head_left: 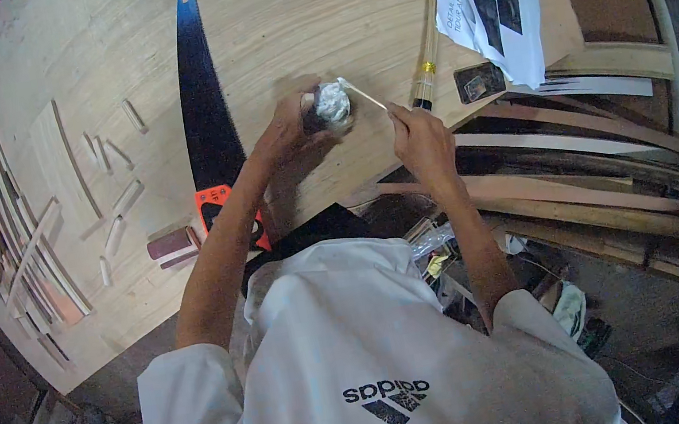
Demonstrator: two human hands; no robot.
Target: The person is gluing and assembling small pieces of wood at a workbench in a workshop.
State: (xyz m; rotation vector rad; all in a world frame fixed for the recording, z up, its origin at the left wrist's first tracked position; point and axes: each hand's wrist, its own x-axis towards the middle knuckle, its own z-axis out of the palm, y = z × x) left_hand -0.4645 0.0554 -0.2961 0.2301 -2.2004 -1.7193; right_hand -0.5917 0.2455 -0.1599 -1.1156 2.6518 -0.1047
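Observation:
My left hand (283, 130) is wrapped around a small dark container topped with a lumpy white paste (331, 106). The hand hides most of the container's side. Between the fingertips of my right hand (425, 142) is a thin wooden stick (365, 95). Its far end touches the upper right of the paste and carries a bit of white. Both hands are above the pale wooden tabletop (283, 33), fairly close to each other. A handsaw (203, 91) with an orange and black handle lies left of my left hand, its handle partly behind my forearm.
Thin wood strips (10, 204) and short offcuts (101, 153) lie at the left, near a reddish-brown block (172, 243). Printed sheets (492, 7), a long rod with a yellow band (428, 69) and a dark flat case (480, 82) are at the right. Boards (586, 180) stack beyond the table edge.

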